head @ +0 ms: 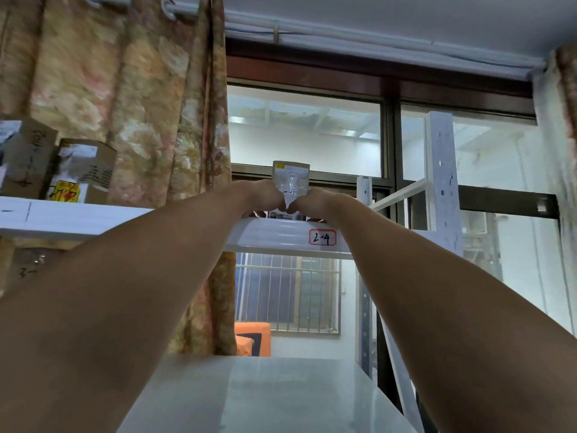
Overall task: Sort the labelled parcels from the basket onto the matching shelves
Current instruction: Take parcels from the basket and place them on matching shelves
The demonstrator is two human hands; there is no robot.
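Bare forearms (131,285) reach to frame centre. The left hand (268,195) and right hand (313,202), fingers curled, pinch the bottom of a small brown paper parcel (291,178), upright above the white metal shelf (274,237).

Red-bordered label (323,237) on the shelf edge (268,234), seemingly "2-4"

Hands, two: left hand (265,195), right hand (315,201); parcel (291,176), one; cardboard boxes (90,164), two; red-bordered shelf label (323,237), one; white shelves, two: upper shelf (93,217), lower shelf (265,395); orange item (249,339), one.
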